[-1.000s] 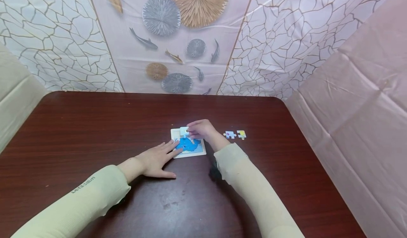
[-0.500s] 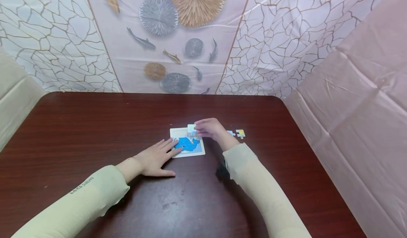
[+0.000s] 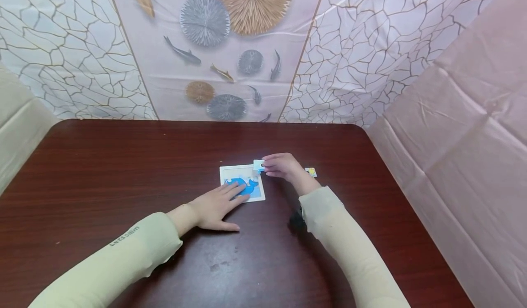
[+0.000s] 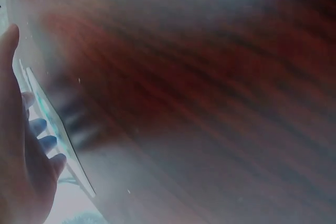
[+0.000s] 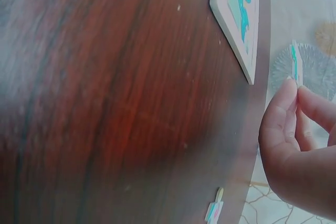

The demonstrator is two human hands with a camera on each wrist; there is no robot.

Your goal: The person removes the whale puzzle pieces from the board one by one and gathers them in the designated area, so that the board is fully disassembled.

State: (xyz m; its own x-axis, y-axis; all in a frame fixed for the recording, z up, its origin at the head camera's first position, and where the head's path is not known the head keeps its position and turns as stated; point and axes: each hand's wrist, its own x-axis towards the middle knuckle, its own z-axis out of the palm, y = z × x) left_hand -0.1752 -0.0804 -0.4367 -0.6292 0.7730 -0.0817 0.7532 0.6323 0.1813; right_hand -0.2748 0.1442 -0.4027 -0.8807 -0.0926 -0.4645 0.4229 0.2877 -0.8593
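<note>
A white-framed jigsaw puzzle board (image 3: 221, 174) with a blue whale picture lies on the table. My left hand (image 3: 216, 207) rests flat on its lower left part, fingers spread and thumb out to the side, covering some of the whale. Over the board's upper right corner, my right hand (image 3: 286, 167) pinches a pale puzzle piece (image 3: 257, 164) between thumb and fingertips. In the right wrist view that puzzle piece (image 5: 296, 66) is seen edge-on, held clear of the board. The upper strip of the board shows bare backing.
A puzzle piece with a yellow sun (image 3: 311, 172) lies on the dark wooden table (image 3: 144, 161), right of the board. Another loose piece (image 5: 214, 211) shows in the right wrist view. Patterned cloth (image 3: 230, 70) hangs behind the table.
My right hand has lifted the puzzle piece from the board's upper left and carried it right. My left hand has slid slightly right over the whale.
</note>
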